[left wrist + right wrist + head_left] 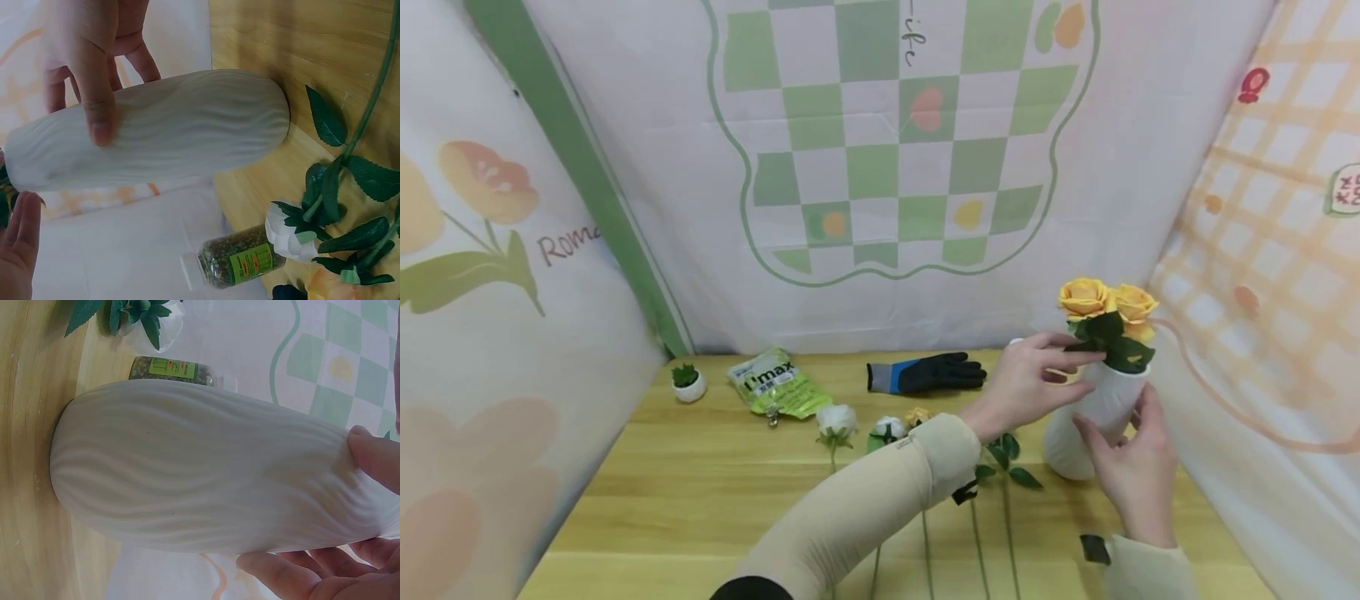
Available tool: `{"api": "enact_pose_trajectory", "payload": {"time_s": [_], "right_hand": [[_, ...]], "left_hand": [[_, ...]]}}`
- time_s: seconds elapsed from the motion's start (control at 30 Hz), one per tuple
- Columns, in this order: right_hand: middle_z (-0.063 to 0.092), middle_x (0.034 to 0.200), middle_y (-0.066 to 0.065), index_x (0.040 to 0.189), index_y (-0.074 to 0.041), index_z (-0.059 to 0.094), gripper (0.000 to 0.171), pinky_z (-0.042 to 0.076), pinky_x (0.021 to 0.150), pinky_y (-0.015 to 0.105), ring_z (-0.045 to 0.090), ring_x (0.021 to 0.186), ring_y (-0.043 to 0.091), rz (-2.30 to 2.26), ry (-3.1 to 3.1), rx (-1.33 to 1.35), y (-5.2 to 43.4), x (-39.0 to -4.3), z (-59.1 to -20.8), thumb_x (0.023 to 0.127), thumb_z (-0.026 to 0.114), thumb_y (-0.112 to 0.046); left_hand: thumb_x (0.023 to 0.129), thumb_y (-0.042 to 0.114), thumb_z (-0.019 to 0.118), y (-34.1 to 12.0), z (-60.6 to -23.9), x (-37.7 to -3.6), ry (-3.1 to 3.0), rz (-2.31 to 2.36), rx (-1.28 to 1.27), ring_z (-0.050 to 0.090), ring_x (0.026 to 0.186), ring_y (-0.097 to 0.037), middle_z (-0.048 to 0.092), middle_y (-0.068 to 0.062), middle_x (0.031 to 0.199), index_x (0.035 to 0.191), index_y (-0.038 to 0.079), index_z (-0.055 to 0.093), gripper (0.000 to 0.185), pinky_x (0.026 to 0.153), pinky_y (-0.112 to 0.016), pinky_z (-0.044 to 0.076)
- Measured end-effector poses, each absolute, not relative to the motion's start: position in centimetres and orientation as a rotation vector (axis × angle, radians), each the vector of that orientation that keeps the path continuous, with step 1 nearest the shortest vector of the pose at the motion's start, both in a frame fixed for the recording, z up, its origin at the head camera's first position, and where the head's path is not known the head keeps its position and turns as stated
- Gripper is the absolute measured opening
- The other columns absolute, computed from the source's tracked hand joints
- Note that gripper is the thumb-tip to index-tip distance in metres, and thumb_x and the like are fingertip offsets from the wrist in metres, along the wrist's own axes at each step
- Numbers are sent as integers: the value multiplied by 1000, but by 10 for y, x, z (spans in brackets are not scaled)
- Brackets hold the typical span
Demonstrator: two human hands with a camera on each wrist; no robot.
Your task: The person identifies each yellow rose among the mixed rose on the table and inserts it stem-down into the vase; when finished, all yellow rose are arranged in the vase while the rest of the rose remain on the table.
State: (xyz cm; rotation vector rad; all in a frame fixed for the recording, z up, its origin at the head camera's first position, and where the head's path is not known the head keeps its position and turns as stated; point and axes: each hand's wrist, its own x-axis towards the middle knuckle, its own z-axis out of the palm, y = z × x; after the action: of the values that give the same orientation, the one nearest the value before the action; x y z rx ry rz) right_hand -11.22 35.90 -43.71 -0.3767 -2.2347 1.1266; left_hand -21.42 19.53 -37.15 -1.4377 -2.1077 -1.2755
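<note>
While both hands [1026, 383] grip the vase [1093, 421], printed cloth walls [880, 167] enclose the wooden table [700, 500].

Soft, even, bright light; only faint shadows lie on the bench [715, 492] beside the vase [1093, 421]. Wide-angle bending curves the backdrop edges; wrist views slightly soft.

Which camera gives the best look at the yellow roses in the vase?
The head view: the yellow roses show whole above the white vase. The left wrist view catches only dark leaves at its edge; the right wrist view shows no blooms.
</note>
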Motion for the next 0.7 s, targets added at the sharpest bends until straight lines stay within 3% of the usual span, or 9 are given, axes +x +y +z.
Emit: {"api": "enact_pose_trajectory", "payload": {"time_s": [0.33, 0.7], "right_hand": [[45, 164, 23, 169, -15, 31, 97, 49, 101, 74, 49, 142, 56, 1171, -2235, -400, 361, -115, -439, 91, 88, -13], [44, 166, 21, 169, -16, 31, 96, 49, 103, 73, 48, 144, 53, 1171, -2249, -435, 360, -116, -439, 92, 88, -15]], "left_hand": [[100, 16, 80, 168, -387, -214, -2136, -1399, -1393, 64, 101, 13, 62, -4, 144, 138, 15, 76, 38, 84, -6, 54], [99, 11, 81, 128, -405, -215, -2167, -1514, -1295, 70, 104, 1, 64, -9, 139, 139, 11, 74, 40, 85, -12, 58]]}}
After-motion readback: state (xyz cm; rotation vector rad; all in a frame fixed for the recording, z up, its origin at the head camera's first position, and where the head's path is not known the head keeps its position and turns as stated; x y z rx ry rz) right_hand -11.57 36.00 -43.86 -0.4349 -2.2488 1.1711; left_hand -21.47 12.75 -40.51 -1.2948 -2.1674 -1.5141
